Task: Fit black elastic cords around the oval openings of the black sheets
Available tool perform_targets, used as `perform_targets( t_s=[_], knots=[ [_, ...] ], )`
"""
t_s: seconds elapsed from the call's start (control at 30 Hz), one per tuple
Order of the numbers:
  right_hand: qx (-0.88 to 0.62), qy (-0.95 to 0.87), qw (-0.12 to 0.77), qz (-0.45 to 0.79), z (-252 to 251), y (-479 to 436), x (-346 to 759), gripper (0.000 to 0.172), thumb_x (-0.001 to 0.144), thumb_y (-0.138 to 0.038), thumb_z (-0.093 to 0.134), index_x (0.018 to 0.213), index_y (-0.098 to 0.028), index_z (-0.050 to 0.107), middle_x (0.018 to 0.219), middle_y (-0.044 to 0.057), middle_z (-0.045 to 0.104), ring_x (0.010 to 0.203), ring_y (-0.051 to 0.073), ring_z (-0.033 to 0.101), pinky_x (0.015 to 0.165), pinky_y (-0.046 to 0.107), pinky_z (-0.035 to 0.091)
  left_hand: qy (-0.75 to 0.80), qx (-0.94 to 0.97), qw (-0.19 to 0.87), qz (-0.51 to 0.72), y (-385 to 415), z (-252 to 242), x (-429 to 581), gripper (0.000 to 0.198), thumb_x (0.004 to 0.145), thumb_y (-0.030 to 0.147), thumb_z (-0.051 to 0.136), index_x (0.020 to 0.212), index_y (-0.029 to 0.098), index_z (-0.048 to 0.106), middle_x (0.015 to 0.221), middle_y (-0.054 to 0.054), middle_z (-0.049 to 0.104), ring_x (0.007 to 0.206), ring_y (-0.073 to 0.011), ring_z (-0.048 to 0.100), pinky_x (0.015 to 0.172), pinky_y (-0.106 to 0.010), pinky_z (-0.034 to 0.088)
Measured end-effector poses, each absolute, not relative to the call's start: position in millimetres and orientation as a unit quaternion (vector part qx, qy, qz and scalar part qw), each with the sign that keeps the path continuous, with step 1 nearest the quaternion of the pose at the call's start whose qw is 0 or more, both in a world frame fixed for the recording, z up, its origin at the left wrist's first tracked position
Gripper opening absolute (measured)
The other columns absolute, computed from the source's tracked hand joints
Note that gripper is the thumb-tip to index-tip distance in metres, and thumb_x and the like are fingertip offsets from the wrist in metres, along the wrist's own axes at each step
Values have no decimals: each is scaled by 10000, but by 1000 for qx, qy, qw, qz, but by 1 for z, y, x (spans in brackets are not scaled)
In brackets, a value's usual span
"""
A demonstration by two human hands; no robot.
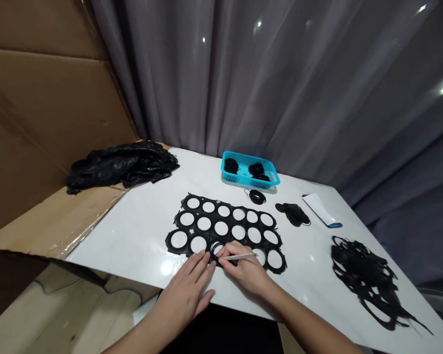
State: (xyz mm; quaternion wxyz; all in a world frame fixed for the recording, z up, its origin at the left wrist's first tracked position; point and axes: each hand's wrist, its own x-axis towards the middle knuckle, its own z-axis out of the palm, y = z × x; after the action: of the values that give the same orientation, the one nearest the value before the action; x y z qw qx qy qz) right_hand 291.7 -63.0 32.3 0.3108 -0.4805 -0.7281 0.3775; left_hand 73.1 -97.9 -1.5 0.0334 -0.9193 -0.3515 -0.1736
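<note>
Right hand [246, 268] has thumb and fingers pinched around a thin tool [240, 256], its tip at a ring [213, 251] in the holed black sheet [211, 236]. The left hand [187, 287], fingers extended and grasping nothing visible, touches the sheet's near edge. That sheet spreads on the worktop [310, 260] beneath and beyond both hands. Past the right hand sits a blue basket [243, 182]; black scraps [367, 268] lie well to its right.
</note>
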Motion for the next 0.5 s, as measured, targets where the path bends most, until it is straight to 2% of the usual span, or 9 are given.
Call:
perform_targets(
  t_s=[0.13, 0.23, 0.3, 0.4, 0.5],
  knots=[
    [-470, -754, 310, 339, 25, -70, 292, 162, 901, -116, 586, 776, -219, 599, 937, 14, 725, 927, 188, 635, 834, 320, 477, -351, -919, 29, -177, -97, -1, 73, 494, 934, 258, 572, 1410, 144, 503, 1446, -136, 551, 1360, -300, 490, 1095, -435, 455],
    [-414, -832, 275, 247, 19, -79, 290, 94, 894, -135, 592, 934, -213, 626, 1109, 71, 716, 1016, 237, 608, 881, 380, 458, -346, -918, 11, -190, -94, -1, 73, 488, 938, 260, 559, 1411, 154, 500, 1430, -134, 567, 1346, -303, 508, 1095, -451, 455],
    [-375, -878, 242, 173, 18, -75, 291, 155, 881, -161, 600, 1031, -193, 618, 1177, 115, 693, 1038, 272, 586, 896, 421, 434, -342, -920, 9, -190, -93, -1, 73, 479, 932, 245, 549, 1400, 154, 507, 1419, -136, 575, 1331, -306, 524, 1094, -468, 453],
    [-432, -858, 249, 119, 23, -42, 305, 97, 909, -160, 521, 925, -197, 609, 1013, 101, 702, 944, 255, 585, 861, 401, 415, -339, -921, 14, -190, -93, -1, 72, 446, 918, 219, 551, 1359, 156, 538, 1400, -138, 588, 1305, -308, 547, 1091, -478, 451],
    [-565, -764, 298, 92, 29, 7, 332, 176, 921, -175, 455, 783, -208, 558, 785, 70, 652, 790, 232, 569, 783, 363, 403, -342, -919, 6, -197, -94, 4, 72, 446, 908, 209, 561, 1351, 166, 541, 1401, -128, 586, 1299, -304, 547, 1095, -469, 444]
  ],
)
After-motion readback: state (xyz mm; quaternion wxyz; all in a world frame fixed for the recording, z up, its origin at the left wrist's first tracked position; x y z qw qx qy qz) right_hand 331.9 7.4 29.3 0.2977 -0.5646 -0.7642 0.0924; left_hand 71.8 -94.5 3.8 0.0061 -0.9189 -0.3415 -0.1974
